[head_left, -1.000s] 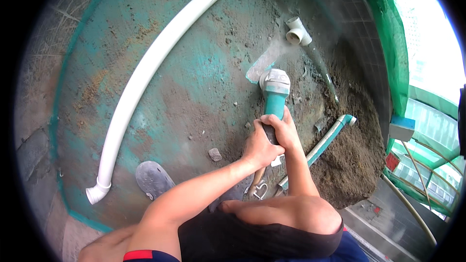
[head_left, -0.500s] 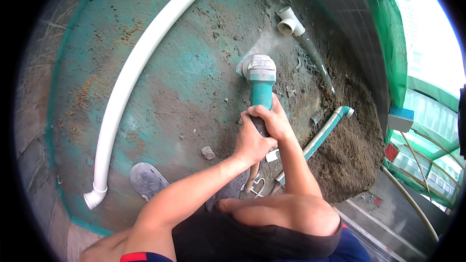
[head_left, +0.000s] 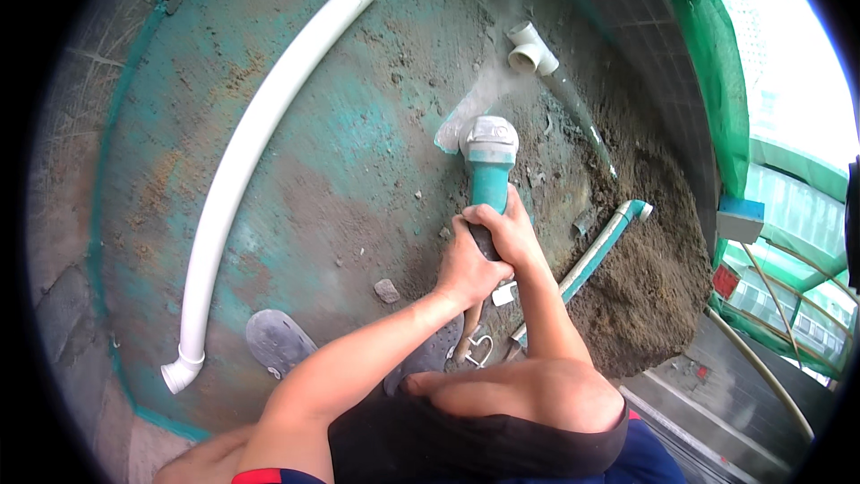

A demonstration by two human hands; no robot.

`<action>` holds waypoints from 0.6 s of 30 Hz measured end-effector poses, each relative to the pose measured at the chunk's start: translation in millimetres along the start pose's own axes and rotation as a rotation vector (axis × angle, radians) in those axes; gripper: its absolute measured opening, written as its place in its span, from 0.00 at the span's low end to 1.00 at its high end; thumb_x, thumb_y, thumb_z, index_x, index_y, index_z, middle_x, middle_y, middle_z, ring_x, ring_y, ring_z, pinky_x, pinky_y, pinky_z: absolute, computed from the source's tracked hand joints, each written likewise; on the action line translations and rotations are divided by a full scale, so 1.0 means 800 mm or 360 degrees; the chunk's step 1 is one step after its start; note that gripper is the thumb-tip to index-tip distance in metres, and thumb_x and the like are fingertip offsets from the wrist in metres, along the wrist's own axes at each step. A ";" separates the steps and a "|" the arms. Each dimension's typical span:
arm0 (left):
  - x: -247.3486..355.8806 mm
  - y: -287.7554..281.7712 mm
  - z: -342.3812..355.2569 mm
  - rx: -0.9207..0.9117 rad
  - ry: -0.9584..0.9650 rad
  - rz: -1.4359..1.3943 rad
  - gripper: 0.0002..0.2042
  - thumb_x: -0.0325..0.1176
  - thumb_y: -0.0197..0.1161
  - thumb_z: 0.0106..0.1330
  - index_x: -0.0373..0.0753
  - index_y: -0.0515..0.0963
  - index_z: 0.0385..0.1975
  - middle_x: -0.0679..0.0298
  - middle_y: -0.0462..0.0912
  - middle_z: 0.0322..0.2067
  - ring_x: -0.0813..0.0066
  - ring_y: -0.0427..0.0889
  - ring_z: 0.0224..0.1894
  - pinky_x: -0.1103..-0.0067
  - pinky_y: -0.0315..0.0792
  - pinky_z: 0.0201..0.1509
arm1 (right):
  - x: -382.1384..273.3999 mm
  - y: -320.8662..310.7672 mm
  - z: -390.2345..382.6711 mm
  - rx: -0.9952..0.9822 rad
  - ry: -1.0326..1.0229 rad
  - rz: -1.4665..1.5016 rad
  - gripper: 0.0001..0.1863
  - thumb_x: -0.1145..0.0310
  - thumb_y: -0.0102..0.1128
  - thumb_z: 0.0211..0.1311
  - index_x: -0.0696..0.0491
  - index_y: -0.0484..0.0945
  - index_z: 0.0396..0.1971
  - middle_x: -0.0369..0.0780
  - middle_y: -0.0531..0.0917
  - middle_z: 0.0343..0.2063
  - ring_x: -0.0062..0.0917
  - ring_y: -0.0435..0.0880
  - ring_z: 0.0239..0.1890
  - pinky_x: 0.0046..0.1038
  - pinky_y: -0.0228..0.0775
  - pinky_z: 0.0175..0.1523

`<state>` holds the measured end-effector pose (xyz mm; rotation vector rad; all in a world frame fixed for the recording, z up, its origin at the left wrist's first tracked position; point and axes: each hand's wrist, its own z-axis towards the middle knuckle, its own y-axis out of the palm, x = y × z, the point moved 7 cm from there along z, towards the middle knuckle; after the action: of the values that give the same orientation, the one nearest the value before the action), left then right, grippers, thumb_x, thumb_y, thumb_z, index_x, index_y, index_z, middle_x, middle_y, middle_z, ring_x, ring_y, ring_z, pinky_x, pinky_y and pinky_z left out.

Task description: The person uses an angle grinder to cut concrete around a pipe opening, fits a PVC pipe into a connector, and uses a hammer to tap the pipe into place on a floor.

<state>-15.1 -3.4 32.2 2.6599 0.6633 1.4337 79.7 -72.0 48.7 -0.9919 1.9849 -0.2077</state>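
An angle grinder (head_left: 489, 181) with a teal body and a grey metal head is gripped in both my hands, its head pointing away from me. My left hand (head_left: 468, 266) wraps the dark rear of the body. Just ahead and to the right, my right hand (head_left: 503, 229) closes round the body, the two hands touching. The disc is mostly hidden under the head, low over the floor. Beside the head lies a pale, dusty ground patch (head_left: 466, 119) on the dirty teal floor (head_left: 331, 179). Dust hangs beyond it.
A long white pipe (head_left: 242, 143) with an elbow end lies at left. A white pipe tee (head_left: 532, 49) sits at the far wall, a dusty pipe running from it. Right are a teal-and-white pipe (head_left: 602, 249) and a sand heap (head_left: 640, 291). A stone (head_left: 386, 290) lies near my shoe (head_left: 279, 341).
The grinder has drawn back slightly toward me, with both hands still on it. More of the pale ground patch shows ahead of its head, and the dust beyond looks thicker.
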 end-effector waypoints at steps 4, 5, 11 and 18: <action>0.002 -0.004 -0.006 0.0039 0.0028 -0.0064 0.42 0.32 0.76 0.44 0.26 0.57 0.58 0.44 0.77 0.49 0.52 0.83 0.51 0.66 0.77 0.55 | -0.014 0.008 -0.002 -0.0043 -0.0070 0.0042 0.33 0.57 0.72 0.50 0.62 0.71 0.51 0.44 0.81 0.39 0.29 0.81 0.40 0.33 0.76 0.50; 0.006 -0.008 -0.001 0.0031 -0.0038 -0.0062 0.42 0.32 0.76 0.44 0.26 0.57 0.58 0.44 0.77 0.49 0.52 0.83 0.52 0.66 0.77 0.56 | -0.019 0.010 0.005 -0.0066 -0.0059 0.0025 0.34 0.57 0.72 0.49 0.63 0.71 0.52 0.44 0.81 0.39 0.29 0.81 0.41 0.33 0.76 0.50; 0.008 0.001 0.003 0.0058 0.0066 0.0076 0.40 0.34 0.76 0.44 0.28 0.60 0.56 0.43 0.78 0.48 0.49 0.84 0.49 0.65 0.78 0.53 | -0.005 -0.004 0.008 0.0011 0.0020 0.0014 0.35 0.57 0.72 0.49 0.63 0.71 0.52 0.44 0.81 0.38 0.29 0.81 0.41 0.32 0.75 0.51; 0.012 -0.004 0.014 0.0033 -0.0094 0.0113 0.41 0.34 0.76 0.44 0.27 0.59 0.56 0.42 0.80 0.45 0.47 0.84 0.49 0.63 0.78 0.53 | 0.006 0.001 0.026 -0.0042 -0.0018 0.0230 0.33 0.59 0.72 0.50 0.62 0.71 0.52 0.42 0.82 0.38 0.27 0.81 0.40 0.32 0.75 0.49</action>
<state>-2.8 4.5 32.8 2.7563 0.5872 1.3658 93.7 -70.3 33.0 -0.8598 2.0441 -0.0959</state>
